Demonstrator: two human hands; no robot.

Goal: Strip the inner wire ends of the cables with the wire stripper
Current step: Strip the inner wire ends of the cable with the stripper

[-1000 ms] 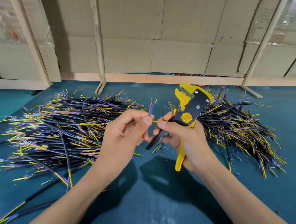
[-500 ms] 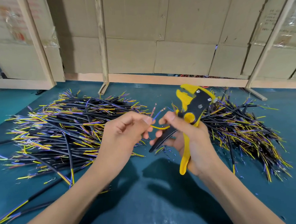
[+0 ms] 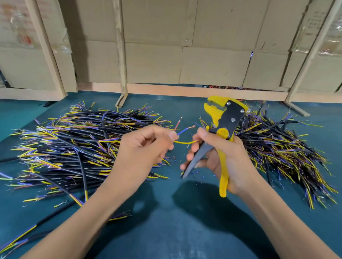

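The left hand pinches a cable, its black sheath hidden in the fist; only three wire ends show. The right hand grips the wire stripper, thumb touching the yellow wire.

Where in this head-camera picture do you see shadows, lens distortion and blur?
Head view: dark shadows of both arms fall on the teal table below the left hand and right hand; the wooden posts lean and bow, showing wide-angle distortion; the cable piles' fine wire ends look slightly soft towards the edges.
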